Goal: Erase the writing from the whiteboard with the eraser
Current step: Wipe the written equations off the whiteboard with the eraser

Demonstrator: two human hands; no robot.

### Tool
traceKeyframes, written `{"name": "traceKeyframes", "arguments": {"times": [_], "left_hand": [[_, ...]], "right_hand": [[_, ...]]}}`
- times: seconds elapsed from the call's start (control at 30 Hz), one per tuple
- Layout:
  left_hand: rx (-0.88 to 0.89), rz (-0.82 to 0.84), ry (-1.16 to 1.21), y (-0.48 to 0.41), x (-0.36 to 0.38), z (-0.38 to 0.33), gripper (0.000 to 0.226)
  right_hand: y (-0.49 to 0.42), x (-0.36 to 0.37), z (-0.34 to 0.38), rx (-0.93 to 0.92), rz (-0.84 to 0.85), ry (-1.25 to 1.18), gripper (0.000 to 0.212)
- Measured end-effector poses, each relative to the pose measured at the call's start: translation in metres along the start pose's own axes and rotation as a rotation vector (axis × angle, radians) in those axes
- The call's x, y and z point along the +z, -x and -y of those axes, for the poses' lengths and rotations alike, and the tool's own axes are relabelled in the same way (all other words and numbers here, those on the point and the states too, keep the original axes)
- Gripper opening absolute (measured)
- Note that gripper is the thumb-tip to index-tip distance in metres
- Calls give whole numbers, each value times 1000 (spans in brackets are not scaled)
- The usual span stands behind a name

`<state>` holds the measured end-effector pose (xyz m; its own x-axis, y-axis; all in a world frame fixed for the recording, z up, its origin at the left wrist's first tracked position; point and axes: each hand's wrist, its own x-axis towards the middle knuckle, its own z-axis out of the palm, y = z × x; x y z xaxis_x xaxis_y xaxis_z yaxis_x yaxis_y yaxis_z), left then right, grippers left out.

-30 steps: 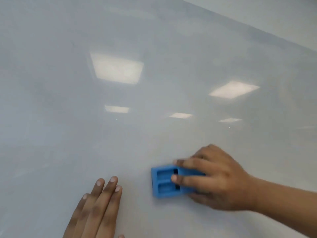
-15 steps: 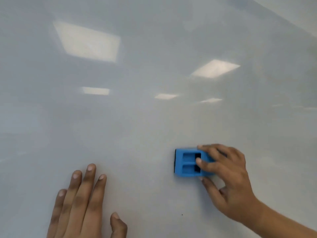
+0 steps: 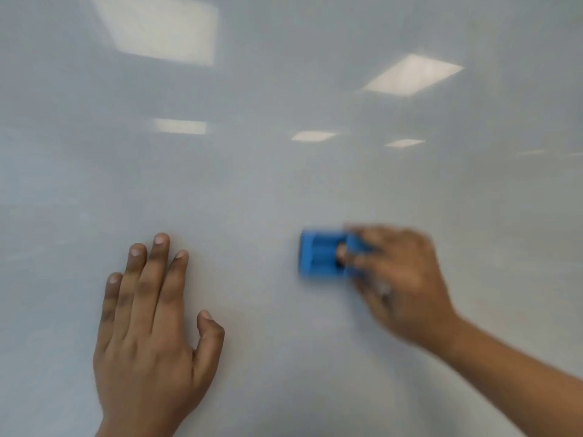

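Note:
A glossy whiteboard [image 3: 284, 190] fills the whole view and shows no writing that I can make out. My right hand [image 3: 397, 279] grips a blue block eraser [image 3: 318, 255] and presses it flat on the board at the centre right; both are motion-blurred. My left hand [image 3: 148, 335] lies flat on the board at the lower left, fingers spread a little, holding nothing. A wide strip of bare board separates the two hands.
Reflections of ceiling light panels [image 3: 157, 26] shine across the upper part of the board. Nothing else lies on the surface.
The view has tilted so both hands sit higher and more fully in frame. The eraser has slid rightward across the board in my right hand and is now blurred with motion.

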<state>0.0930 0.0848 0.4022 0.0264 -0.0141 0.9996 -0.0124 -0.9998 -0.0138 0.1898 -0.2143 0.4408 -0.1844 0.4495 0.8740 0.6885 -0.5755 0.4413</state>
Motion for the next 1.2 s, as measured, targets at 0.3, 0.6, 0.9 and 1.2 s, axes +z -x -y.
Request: {"name": "traceKeyframes", "arguments": {"times": [0.3, 0.6, 0.9, 1.2], "left_hand": [[3, 37, -27, -1, -5, 1, 62], [-4, 49, -56, 0, -2, -1, 63], [94, 48, 75, -2, -43, 35, 60], [25, -72, 42, -42, -75, 117, 61]], "right_hand": [[-6, -1, -94, 845, -552, -180, 36], [142, 69, 137, 600, -258, -269, 22], [146, 96, 192, -196, 467, 59, 41], [-197, 49, 100, 224, -227, -187, 42]]}}
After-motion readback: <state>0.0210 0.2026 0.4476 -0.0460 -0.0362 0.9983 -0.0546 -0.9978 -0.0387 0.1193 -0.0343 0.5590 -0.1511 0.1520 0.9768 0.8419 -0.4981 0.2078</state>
